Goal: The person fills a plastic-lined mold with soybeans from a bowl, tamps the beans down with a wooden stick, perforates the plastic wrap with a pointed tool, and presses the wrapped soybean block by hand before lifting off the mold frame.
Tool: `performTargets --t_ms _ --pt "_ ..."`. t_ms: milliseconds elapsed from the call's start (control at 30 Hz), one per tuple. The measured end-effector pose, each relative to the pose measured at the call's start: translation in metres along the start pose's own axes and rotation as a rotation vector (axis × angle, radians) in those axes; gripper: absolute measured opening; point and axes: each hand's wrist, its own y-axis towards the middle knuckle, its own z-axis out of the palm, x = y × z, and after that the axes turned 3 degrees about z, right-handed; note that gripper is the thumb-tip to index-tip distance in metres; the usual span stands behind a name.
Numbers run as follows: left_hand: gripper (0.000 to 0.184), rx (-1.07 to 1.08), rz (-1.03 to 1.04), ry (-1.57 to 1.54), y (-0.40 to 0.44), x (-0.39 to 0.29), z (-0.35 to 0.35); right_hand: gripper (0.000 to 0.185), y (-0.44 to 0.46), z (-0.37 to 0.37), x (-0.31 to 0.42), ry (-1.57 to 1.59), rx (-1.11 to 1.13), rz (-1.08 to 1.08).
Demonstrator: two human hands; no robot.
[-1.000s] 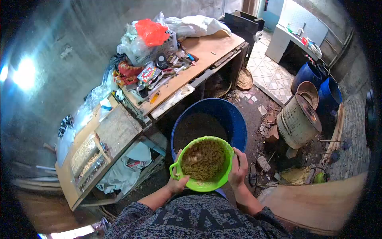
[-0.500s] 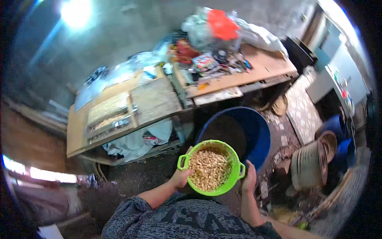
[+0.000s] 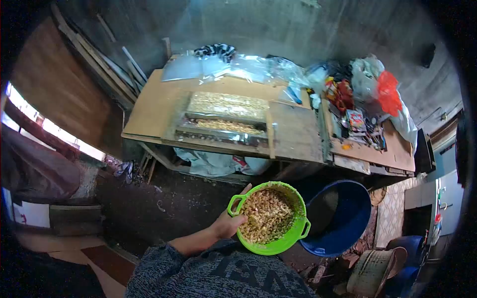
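Observation:
A green two-handled basin (image 3: 282, 245) is in front of my body, holding a heap of pale, crumbly pieces (image 3: 267, 216). My left hand (image 3: 229, 222) grips its left rim beside the handle, thumb over the edge. The right handle of the basin shows with no hand on it, and my right hand is not visible. Just beyond and to the right of the basin stands a large blue tub (image 3: 355, 218), with dark contents partly hidden by its wall.
A wooden worktable (image 3: 149, 116) along the wall bears a tray of pale pieces (image 3: 228, 107), plastic sheets and bags (image 3: 389, 93). White sacking (image 3: 208, 163) lies beneath. At lower right are a metal drum (image 3: 368, 272) and blue barrels (image 3: 406, 243).
The view has swung left, so the table and tub appear further right. My right hand has left the basin's right side and gone out of sight; my left hand still holds on.

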Motion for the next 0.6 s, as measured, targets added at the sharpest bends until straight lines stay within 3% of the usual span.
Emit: performTargets --t_ms 267,333,367,400,467,567,600 --pt "0.092 -0.151 0.019 0.011 -0.036 -0.054 -0.072 0.057 0.001 0.041 0.137 0.103 0.113 -0.396" --pt "0.088 -0.217 -0.021 -0.054 -0.045 -0.069 -0.078 0.066 -0.010 0.056 0.201 0.185 0.136 -0.413" --pt "0.088 -0.225 -0.019 -0.062 -0.047 -0.073 -0.082 0.077 -0.016 0.065 0.241 0.279 0.159 -0.440" --pt "0.073 -0.323 -0.010 -0.061 -0.049 -0.073 -0.085 0.077 -0.030 0.076 0.284 0.271 0.163 -0.433" --pt "0.053 -0.498 -0.036 -0.042 -0.060 -0.052 -0.106 0.098 -0.055 0.096 0.360 0.228 0.247 -0.596" --pt "0.051 -0.611 -0.044 -0.130 -0.068 -0.052 -0.122 0.136 -0.044 0.110 0.417 0.103 0.320 -0.764" --pt "0.051 -0.643 -0.082 -0.183 -0.075 -0.043 -0.136 0.140 -0.045 0.117 0.442 0.096 0.383 -0.801"
